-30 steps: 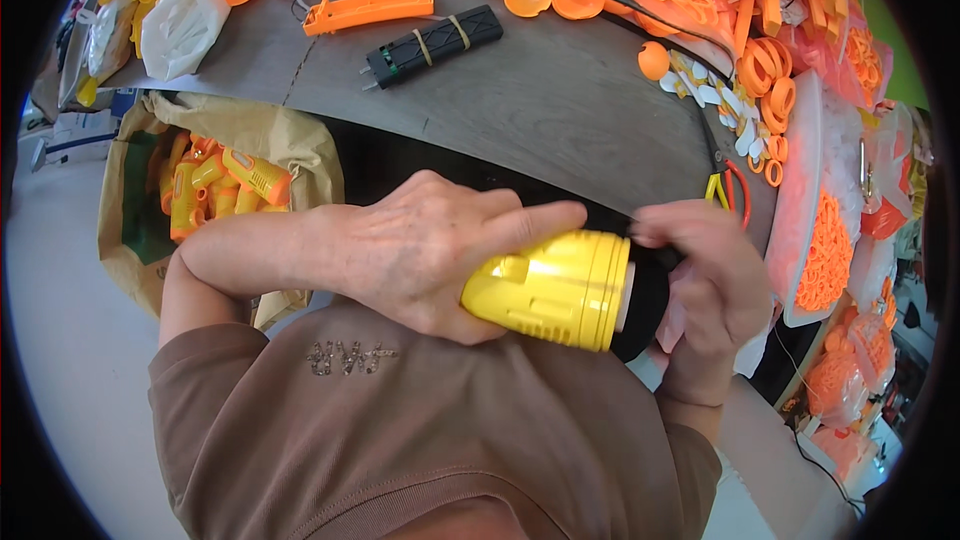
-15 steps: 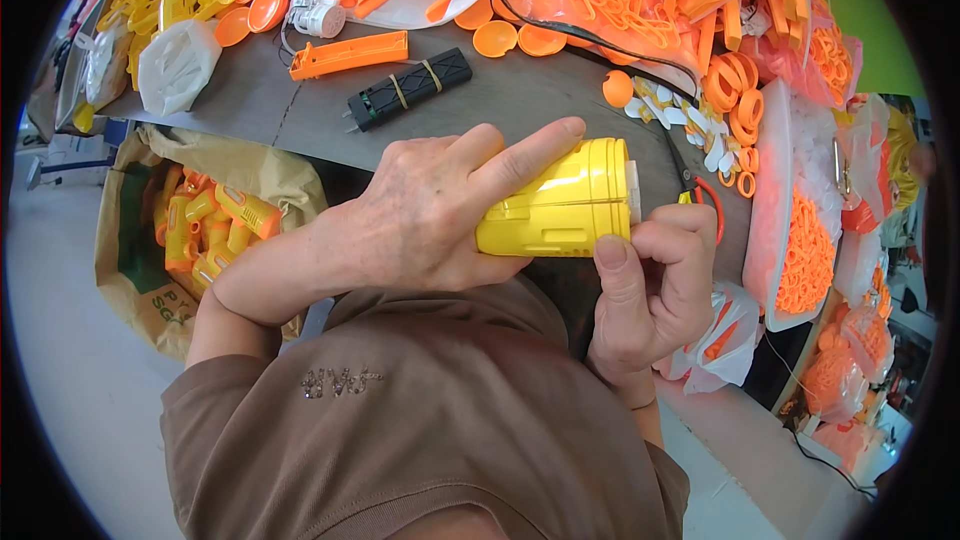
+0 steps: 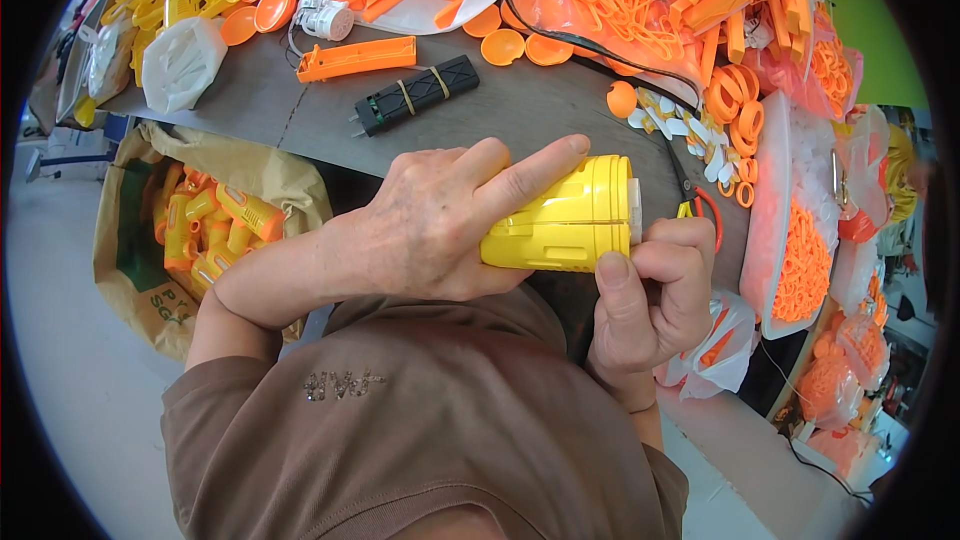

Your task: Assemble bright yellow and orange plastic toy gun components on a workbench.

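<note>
A yellow plastic cylindrical housing [image 3: 560,215] lies sideways above my lap, near the table's front edge. My left hand [image 3: 430,215] is wrapped round its left part, with the index finger stretched along the top. A ridged rim runs round the housing's right end, and a whitish insert [image 3: 635,210] shows inside it. There my right hand [image 3: 655,290] is closed, its thumb against the lower rim and its curled index finger by the insert. Whatever small part those fingertips may pinch is hidden.
On the table lie a black battery holder [image 3: 415,95] with rubber bands, an orange tray part [image 3: 357,59], red-handled scissors [image 3: 705,210] and orange rings [image 3: 735,90]. Orange parts are heaped at the back. A bag of yellow-orange housings [image 3: 225,215] stands at left, a bin of orange links [image 3: 800,265] at right.
The housing and my left hand sit slightly lower in the picture, and the table things have shifted a little right and down. Both hands keep much the same grip.
</note>
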`<state>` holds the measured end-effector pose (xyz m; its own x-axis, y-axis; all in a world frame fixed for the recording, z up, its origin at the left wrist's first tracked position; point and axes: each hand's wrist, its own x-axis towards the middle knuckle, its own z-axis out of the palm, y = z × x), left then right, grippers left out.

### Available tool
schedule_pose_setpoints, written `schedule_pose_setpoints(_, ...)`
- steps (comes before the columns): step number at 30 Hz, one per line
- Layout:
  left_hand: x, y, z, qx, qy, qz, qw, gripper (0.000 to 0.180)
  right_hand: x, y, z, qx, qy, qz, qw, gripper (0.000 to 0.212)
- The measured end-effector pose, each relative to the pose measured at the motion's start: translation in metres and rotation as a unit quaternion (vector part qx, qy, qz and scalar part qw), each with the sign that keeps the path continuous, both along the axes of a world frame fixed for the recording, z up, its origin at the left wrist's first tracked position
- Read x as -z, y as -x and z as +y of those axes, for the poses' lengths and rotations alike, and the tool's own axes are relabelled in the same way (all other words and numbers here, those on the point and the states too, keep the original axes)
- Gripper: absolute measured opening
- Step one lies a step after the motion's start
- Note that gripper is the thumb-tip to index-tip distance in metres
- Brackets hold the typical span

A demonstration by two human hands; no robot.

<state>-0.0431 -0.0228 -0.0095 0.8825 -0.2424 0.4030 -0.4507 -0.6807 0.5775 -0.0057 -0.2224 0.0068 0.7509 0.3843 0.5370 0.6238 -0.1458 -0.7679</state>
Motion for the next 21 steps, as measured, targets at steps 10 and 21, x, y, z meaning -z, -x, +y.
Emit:
schedule_pose_setpoints(10, -0.001, 0.002, 0.0, 0.006, -0.017, 0.005, 1.0, 0.091, -0.003, -0.002, 0.0, -0.014, 0.01, -0.015, 1.0, 0.02)
schedule_pose_setpoints(21, 0.003, 0.002, -0.001, -0.004, -0.001, -0.018, 1.0, 0.086, -0.004, -0.021, 0.006, 0.029, -0.047, -0.084, 0.995, 0.052)
